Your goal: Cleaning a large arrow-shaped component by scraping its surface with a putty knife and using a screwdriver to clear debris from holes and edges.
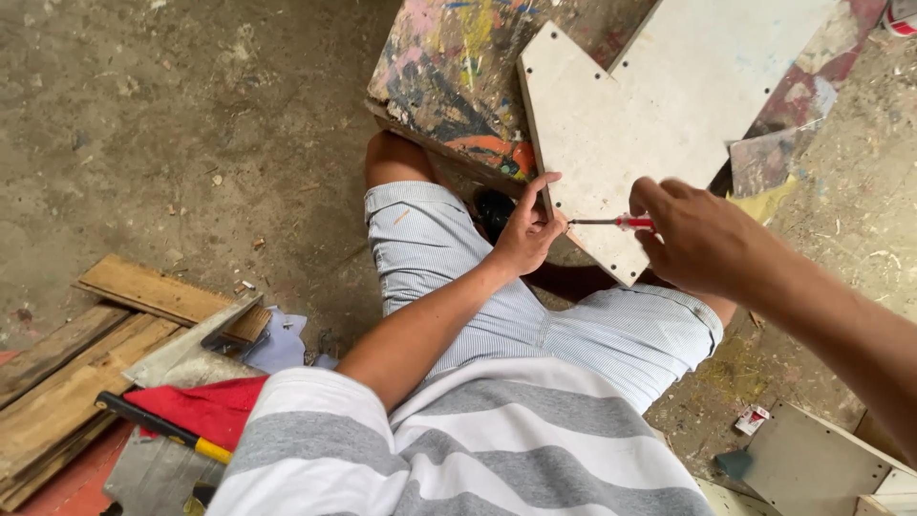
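My right hand grips a red screwdriver against the white board, my left hand half-open steadying its edge, paint-spattered slab behind, wood planks far left

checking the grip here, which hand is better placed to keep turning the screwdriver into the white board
Right. The right hand already grips the screwdriver by its red handle, tip aimed at the white board edge. The left hand rests against the board at the tip, probably steadying it.
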